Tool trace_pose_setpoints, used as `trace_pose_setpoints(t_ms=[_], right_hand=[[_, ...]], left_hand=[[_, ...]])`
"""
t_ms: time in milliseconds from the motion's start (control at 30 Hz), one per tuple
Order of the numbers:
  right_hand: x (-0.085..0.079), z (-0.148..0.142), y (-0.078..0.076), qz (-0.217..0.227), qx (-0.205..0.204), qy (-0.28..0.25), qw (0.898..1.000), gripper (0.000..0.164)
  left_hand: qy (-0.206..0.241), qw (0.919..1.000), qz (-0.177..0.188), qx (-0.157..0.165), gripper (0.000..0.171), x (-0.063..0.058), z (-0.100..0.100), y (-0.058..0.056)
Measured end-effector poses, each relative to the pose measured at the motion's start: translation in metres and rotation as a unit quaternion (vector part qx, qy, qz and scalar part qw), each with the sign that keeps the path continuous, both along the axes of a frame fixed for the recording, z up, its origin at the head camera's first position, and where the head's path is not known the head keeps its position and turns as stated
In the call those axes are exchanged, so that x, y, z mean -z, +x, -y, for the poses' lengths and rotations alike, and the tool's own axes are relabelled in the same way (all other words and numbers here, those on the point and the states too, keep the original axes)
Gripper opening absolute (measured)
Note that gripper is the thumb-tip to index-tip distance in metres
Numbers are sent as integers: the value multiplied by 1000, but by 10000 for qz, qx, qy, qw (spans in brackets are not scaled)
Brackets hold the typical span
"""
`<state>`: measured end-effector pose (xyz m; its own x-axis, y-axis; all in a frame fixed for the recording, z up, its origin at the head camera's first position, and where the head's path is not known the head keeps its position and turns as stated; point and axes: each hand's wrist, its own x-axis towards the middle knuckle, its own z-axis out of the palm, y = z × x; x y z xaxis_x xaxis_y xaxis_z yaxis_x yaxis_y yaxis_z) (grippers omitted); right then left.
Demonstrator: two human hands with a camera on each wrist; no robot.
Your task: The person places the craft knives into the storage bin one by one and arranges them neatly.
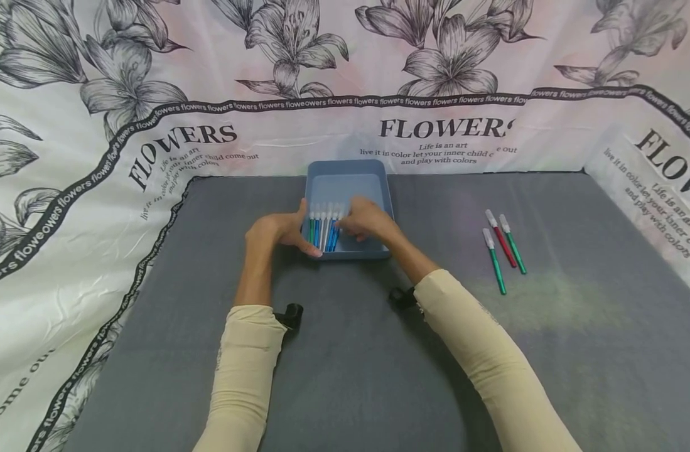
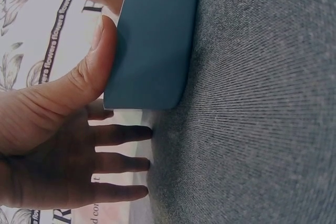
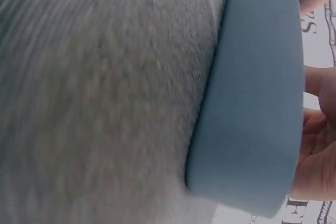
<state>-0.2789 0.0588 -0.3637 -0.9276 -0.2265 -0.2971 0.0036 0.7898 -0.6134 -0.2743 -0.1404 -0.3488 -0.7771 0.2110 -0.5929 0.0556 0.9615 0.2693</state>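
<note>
A blue-grey tray (image 1: 349, 183) lies on the dark grey cloth in the head view. Several felt-tip pens (image 1: 323, 231) with whitish caps, green and blue ones among them, stand side by side in its left front part. My left hand (image 1: 278, 230) is at the tray's left side; its thumb touches the front corner, and its fingers (image 2: 122, 162) stretch out straight in the left wrist view. Inside the tray, my right hand (image 1: 370, 220) has bent fingers touching the rightmost blue pens. The tray wall (image 3: 252, 103) hides its fingertips in the right wrist view, so any grip is unclear.
Right of the tray lie a red felt-tip pen (image 1: 504, 247) and two green ones, a nearer green pen (image 1: 496, 267) and a farther green pen (image 1: 515, 250). A flower-printed sheet (image 1: 299, 138) rises behind the cloth and along both sides.
</note>
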Motion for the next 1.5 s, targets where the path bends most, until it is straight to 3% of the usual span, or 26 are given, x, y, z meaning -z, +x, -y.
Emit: trace_pose_setpoints(t_ms=[233, 500, 767, 1133, 1300, 1500], right_hand=[[-10, -38, 11, -523, -356, 160, 9979, 39], [-26, -105, 30, -867, 2, 340, 9957, 44], [-41, -175, 56, -653, 146, 824, 9944, 50], [-25, -245, 88, -349, 188, 1521, 9876, 44], [-11, -258, 94, -69, 228, 1599, 9869, 48], [1, -257, 95, -39, 399, 1754, 9837, 50]], left_hand=[[24, 10000, 13, -32, 135, 0, -2, 3], [42, 10000, 3, -69, 135, 0, 0, 5], [139, 9994, -32, -305, 136, 1, 1, 6], [127, 9993, -33, -337, 137, 1, 2, 6], [121, 9992, -18, -371, 137, 2, 2, 6], [153, 9993, 3, -343, 137, 1, 2, 7]])
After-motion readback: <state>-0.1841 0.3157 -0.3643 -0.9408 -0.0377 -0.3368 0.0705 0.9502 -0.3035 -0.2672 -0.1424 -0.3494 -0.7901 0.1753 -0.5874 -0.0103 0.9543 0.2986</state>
